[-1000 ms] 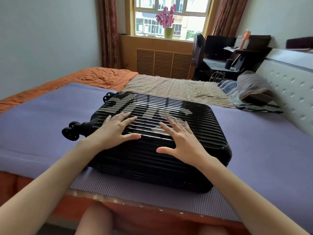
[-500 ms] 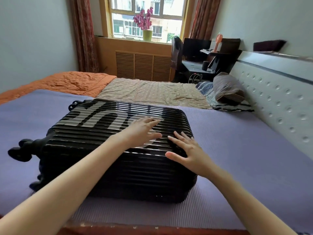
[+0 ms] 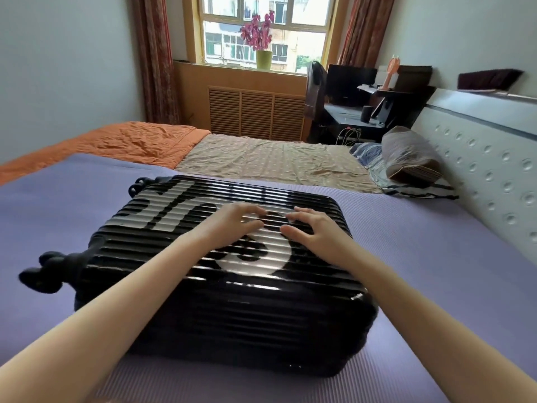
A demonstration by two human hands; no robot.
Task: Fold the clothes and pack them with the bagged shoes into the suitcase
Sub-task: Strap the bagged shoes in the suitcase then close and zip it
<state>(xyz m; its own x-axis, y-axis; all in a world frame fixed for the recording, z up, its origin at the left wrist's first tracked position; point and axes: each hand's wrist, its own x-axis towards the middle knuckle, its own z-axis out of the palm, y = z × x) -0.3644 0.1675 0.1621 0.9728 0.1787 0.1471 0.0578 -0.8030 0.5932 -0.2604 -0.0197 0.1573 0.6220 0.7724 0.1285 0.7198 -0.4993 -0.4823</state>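
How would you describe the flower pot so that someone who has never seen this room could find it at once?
Look to the window in the far wall, between the two curtains. On its sill stands a green pot of purple-pink flowers, the only plant and the brightest green in view.

Suitcase wheels (image 3: 43,279) blurred, both forearms (image 3: 116,330) cut by lower edge

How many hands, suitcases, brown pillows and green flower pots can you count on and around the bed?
Hands: 2, the left hand and the right hand, both on the suitcase
Black suitcase: 1
Brown pillow: 1
Green flower pot: 1
Total: 5
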